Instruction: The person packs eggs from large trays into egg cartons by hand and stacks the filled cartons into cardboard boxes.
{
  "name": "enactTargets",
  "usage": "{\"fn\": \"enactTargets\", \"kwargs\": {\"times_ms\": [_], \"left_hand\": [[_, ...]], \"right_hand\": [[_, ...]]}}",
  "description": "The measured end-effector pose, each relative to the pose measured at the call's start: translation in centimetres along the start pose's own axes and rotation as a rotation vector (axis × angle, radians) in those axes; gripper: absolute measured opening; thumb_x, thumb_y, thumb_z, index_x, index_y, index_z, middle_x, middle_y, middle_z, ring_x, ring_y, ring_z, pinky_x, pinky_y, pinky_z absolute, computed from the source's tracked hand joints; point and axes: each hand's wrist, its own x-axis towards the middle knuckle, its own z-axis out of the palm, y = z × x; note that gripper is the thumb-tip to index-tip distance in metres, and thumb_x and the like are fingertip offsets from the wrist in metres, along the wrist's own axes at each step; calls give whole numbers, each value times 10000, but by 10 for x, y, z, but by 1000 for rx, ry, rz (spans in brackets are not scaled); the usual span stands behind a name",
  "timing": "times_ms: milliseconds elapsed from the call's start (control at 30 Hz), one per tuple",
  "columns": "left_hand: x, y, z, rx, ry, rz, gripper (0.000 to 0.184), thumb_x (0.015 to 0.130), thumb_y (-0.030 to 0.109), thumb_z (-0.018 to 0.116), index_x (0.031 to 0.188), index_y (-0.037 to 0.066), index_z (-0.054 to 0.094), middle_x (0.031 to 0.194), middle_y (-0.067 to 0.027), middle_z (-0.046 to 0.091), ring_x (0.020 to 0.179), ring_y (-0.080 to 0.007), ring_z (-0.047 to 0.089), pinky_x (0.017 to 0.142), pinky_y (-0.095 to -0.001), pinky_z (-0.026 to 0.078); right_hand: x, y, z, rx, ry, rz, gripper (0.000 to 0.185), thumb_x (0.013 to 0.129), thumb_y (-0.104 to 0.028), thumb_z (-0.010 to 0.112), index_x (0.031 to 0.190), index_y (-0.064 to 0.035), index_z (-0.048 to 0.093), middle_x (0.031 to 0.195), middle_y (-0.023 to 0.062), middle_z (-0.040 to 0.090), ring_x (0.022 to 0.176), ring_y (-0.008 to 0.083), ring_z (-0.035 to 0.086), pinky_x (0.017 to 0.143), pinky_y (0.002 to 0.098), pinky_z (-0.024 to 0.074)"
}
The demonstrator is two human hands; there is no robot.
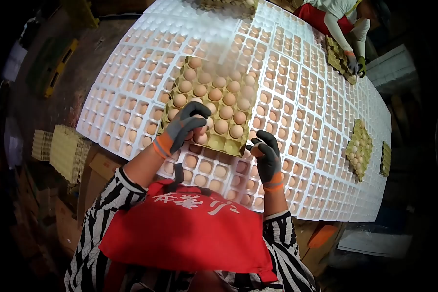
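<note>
A yellow-green pulp egg tray [227, 145] filled with brown eggs lies on white foam egg trays in front of me; its near right cups hold no eggs. My left hand [182, 127], in a grey glove with an orange cuff, curls its fingers round an egg [200, 130] at the tray's near left corner. To the right of the tray, my right hand [269, 159], gloved alike, pinches an egg [256, 151] between thumb and fingers. Below it, white foam trays [250, 207] hold eggs in square cells.
Foam trays of eggs [136, 87] cover the wide table. Farther right lies another pulp tray with eggs [359, 152]. A co-worker's gloved hands [356, 66] touch a pulp tray [337, 57] at the far right. Stacked pulp trays [65, 153] stand at the left.
</note>
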Motion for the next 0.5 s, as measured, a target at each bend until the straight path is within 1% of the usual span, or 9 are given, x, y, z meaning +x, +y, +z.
{"fn": "enactTargets", "kwargs": {"times_ms": [33, 100, 133, 233, 267, 333, 367, 400, 500], "left_hand": [[5, -4, 7, 381, 58, 171, 373, 814, 217, 658, 1126, 44, 551, 993, -69, 598, 829, -173, 595, 706, -311, 498], [27, -15, 34, 1145, 175, 526, 370, 812, 225, 652, 1125, 56, 551, 974, -93, 593, 826, -223, 610, 697, -337, 507], [29, -14, 47, 1461, 134, 568, 395, 787, 246, 681, 1121, 73, 560, 983, -110, 578, 846, -266, 618, 693, -370, 519], [63, -47, 55, 1917, 71, 436, 429, 739, 228, 726, 1107, 78, 563, 1006, -95, 567, 883, -272, 628, 704, -390, 526], [66, -49, 49, 1870, 55, 491, 356, 769, 181, 702, 1078, 76, 561, 962, -101, 583, 850, -241, 626, 685, -363, 528], [63, -34, 27, 1254, 20, 431, 279, 809, 146, 655, 1060, 74, 558, 916, -93, 589, 822, -199, 612, 658, -328, 522], [61, -23, 18, 946, 7, 391, 242, 829, 129, 632, 1051, 73, 556, 893, -89, 591, 808, -178, 605, 644, -310, 519], [55, -6, 16, 319, -15, 45, 235, 862, 113, 594, 1089, 69, 553, 845, -65, 584, 754, -127, 573, 598, -264, 497], [67, -9, 9, 664, 21, 305, 292, 841, 155, 639, 1125, 107, 587, 933, -93, 582, 818, -168, 583, 662, -317, 513]], "right_hand": [[8, -5, 6, -318, 56, 111, 333, 867, -108, 559, 1186, -12, 555, 1143, 79, 557, 1030, 222, 578, 862, 376, 514], [18, -9, 38, -1094, -24, -172, 366, 843, -159, 622, 1195, -95, 543, 1037, 88, 574, 915, 244, 587, 736, 366, 496], [24, -5, 41, -1464, -55, -471, 420, 779, -179, 680, 1179, -138, 559, 1027, 131, 568, 936, 305, 584, 761, 403, 496], [38, 13, 42, -1689, -33, -326, 460, 729, -150, 722, 1163, -86, 585, 1118, 106, 585, 897, 280, 618, 713, 384, 527], [42, 19, 32, -1436, -3, -280, 434, 748, -154, 709, 1156, -74, 583, 1128, 94, 584, 887, 254, 617, 689, 367, 525], [41, 20, 12, -926, 45, -183, 385, 786, -163, 681, 1141, -51, 580, 1148, 71, 582, 868, 204, 614, 642, 332, 522], [35, 10, 4, -503, 45, 91, 429, 832, -138, 597, 1241, -34, 522, 1152, 70, 567, 825, 152, 581, 602, 285, 508], [29, 0, 3, -321, 37, 24, 478, 824, -132, 584, 1282, -30, 490, 1190, 97, 533, 833, 162, 592, 619, 282, 517], [30, -13, 0, -72, 45, -20, 526, 824, -82, 551, 1338, -40, 448, 1212, 129, 505, 854, 176, 609, 601, 277, 526]]}}
